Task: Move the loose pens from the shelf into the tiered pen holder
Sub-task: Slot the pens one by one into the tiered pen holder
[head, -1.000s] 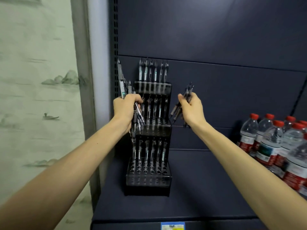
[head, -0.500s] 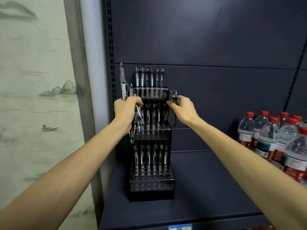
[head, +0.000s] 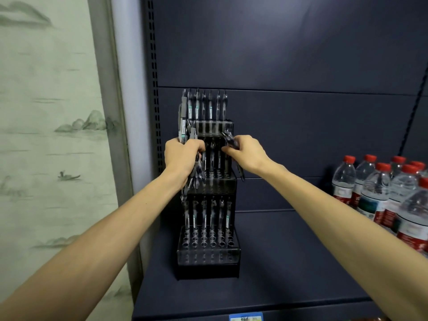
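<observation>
A black tiered pen holder (head: 208,251) stands upright on a dark blue shelf (head: 289,262), at its left end, against the dark back panel (head: 289,54). The holder has three stepped tiers: the far top tier carries a row of pens (head: 203,107) standing upright, the middle tier has pens partly hidden behind the hands, and the near bottom tier has a row of pens (head: 208,214) along its far holes, with rows of open holes nearer the front. The left hand (head: 181,158) is at the left side of the middle tier, its fingers curled tightly round a bundle of loose pens (head: 185,128) whose tops stick up above the fist and whose tips hang below it, beside the holder. The right hand (head: 245,154) is at the right side of the same tier, its fingers and thumb curled round a few pens (head: 230,140); their dark ends show above the fingers and one tip shows below the hand near the holder's right edge. Whether any of these pens is touching a hole cannot be told. On the right end of the shelf, well apart from the holder, stands a group of clear water bottles (head: 382,193) with red caps. Left of the shelf unit is a wall with a pale landscape wallpaper (head: 46,135). A price tag (head: 245,317) sits on the shelf's near edge.
</observation>
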`<state>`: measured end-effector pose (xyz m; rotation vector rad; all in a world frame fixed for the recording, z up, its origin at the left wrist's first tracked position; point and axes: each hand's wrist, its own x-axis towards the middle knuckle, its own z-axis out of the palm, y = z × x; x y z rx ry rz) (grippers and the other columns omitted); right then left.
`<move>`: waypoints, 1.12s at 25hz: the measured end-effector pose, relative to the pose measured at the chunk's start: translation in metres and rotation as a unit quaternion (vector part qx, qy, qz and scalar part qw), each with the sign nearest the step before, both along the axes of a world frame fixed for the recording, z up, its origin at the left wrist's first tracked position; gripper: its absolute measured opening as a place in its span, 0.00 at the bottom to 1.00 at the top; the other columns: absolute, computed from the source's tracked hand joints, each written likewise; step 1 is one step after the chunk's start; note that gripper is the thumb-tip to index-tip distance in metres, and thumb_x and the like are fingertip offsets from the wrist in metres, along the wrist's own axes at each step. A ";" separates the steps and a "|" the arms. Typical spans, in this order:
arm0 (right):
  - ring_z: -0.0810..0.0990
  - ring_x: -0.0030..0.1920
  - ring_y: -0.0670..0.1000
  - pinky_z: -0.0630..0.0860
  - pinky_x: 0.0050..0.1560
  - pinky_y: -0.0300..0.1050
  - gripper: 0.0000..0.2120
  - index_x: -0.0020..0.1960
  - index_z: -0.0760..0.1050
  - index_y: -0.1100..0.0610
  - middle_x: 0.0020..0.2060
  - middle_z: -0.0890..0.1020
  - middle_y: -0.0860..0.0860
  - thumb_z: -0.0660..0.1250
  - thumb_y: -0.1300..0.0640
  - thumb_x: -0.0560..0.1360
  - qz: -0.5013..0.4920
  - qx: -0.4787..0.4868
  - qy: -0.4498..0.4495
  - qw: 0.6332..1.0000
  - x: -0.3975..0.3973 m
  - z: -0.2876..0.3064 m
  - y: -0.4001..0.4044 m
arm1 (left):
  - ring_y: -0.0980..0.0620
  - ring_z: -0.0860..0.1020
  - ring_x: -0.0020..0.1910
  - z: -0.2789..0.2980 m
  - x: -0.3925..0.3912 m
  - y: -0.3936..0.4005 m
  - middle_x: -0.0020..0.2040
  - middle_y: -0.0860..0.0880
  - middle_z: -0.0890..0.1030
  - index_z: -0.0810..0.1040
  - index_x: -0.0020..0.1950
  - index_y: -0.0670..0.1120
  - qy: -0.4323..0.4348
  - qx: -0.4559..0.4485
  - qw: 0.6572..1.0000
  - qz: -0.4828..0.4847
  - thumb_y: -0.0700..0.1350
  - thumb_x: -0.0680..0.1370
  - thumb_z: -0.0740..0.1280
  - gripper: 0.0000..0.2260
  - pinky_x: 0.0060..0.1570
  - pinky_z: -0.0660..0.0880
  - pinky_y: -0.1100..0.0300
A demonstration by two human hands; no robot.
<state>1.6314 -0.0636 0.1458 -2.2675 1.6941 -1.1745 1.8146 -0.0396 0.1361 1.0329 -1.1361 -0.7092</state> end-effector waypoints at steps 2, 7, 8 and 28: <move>0.75 0.32 0.52 0.69 0.36 0.47 0.16 0.37 0.70 0.52 0.31 0.77 0.49 0.68 0.48 0.81 -0.007 0.000 0.021 1.000 0.004 0.001 0.000 | 0.51 0.64 0.29 -0.004 0.001 0.000 0.23 0.55 0.67 0.70 0.36 0.43 -0.004 0.008 1.000 0.012 0.37 0.67 0.71 0.10 0.36 0.66 0.57; 0.77 0.35 0.53 0.68 0.34 0.47 0.15 0.42 0.74 0.55 0.34 0.79 0.49 0.67 0.46 0.81 -0.059 -0.015 0.039 0.997 0.011 -0.004 0.003 | 0.48 0.67 0.32 -0.016 0.008 -0.001 0.28 0.50 0.70 0.72 0.37 0.43 0.011 0.015 1.000 0.009 0.38 0.65 0.72 0.08 0.37 0.68 0.54; 0.78 0.36 0.54 0.69 0.35 0.47 0.15 0.44 0.76 0.57 0.35 0.80 0.50 0.68 0.45 0.80 -0.073 -0.011 0.049 0.996 0.013 -0.007 0.003 | 0.48 0.68 0.32 -0.018 0.009 0.000 0.28 0.49 0.71 0.73 0.37 0.43 0.017 0.019 1.000 0.001 0.38 0.65 0.71 0.08 0.37 0.69 0.53; 0.73 0.23 0.50 0.72 0.32 0.42 0.22 0.35 0.69 0.58 0.24 0.75 0.52 0.67 0.46 0.81 0.016 -0.002 -0.200 0.980 -0.017 -0.007 0.019 | 0.49 0.72 0.28 -0.022 0.014 -0.008 0.31 0.47 0.75 0.78 0.47 0.37 0.053 0.041 0.998 -0.013 0.43 0.60 0.71 0.18 0.31 0.72 0.57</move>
